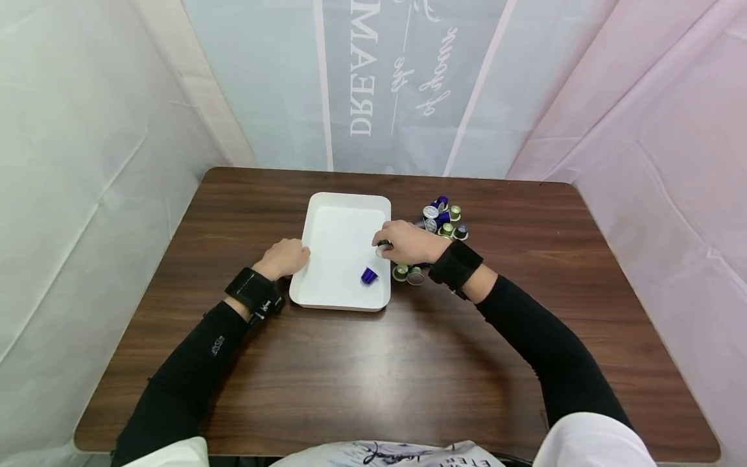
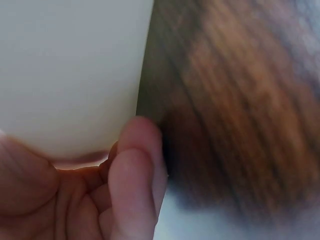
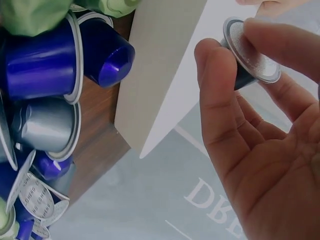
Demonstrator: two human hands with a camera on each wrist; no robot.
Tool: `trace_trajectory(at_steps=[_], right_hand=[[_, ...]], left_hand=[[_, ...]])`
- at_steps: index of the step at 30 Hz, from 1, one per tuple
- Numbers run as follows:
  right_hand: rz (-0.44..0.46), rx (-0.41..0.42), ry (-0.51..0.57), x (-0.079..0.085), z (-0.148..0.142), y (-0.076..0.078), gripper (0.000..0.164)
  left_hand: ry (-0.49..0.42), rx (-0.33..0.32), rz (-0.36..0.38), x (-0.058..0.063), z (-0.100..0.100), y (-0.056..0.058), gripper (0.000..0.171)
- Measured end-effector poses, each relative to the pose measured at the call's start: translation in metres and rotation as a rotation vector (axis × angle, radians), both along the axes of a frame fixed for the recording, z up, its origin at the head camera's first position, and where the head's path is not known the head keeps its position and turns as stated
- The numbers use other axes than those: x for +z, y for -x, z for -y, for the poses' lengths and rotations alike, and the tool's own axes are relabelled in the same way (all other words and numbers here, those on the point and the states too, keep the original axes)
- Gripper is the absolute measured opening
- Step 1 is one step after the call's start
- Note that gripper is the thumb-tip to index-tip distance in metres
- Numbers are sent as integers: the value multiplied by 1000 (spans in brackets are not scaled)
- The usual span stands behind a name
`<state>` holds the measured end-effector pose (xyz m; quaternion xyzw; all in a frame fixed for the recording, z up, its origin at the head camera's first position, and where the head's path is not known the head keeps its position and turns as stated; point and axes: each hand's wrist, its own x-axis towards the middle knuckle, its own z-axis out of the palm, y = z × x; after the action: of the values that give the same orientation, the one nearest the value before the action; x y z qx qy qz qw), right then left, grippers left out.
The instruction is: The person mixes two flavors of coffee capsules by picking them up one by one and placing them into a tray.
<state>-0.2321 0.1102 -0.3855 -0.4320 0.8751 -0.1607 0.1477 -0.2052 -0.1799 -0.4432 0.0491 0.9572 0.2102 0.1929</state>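
With its thumb over the rim, my left hand (image 1: 284,258) holds the left side of a white rectangular tray (image 1: 332,227); in the left wrist view curled fingers (image 2: 131,185) meet the tray's outer edge. Above the tray's right side, my right hand (image 1: 411,240) pinches a dark coffee capsule. Tilted, the capsule (image 3: 255,56) shows its silver foil lid in the right wrist view, gripped by thumb and fingertips. A blue coffee capsule (image 1: 369,276) lies on its side inside the tray, near the lower right.
Against and beyond the tray's right side, a loose heap of blue, green and grey coffee capsules (image 1: 430,212) covers part of the brown wooden table (image 1: 362,376). My right wrist and hand hide some of them. Pale curtains (image 1: 280,84) surround the table's back and sides.
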Motion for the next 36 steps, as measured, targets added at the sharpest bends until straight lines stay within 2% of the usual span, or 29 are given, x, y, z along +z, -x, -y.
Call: trace_trajectory(at_steps=[7,19,26,36], right_hand=[[19,-45,-59,-7,9,5,29],[39,-73,-65,-14,22,8,30],[58,-110,-63,-13,22,9,34],[-9,-91,11,0,5,7,27]], left_hand=[[0,4,4,2,-1,0,41],[-16,7,4,-2,-4,-1,42],[-17,5,3,-3,-4,-1,43],[-27,10,1,-2,0,0,42]])
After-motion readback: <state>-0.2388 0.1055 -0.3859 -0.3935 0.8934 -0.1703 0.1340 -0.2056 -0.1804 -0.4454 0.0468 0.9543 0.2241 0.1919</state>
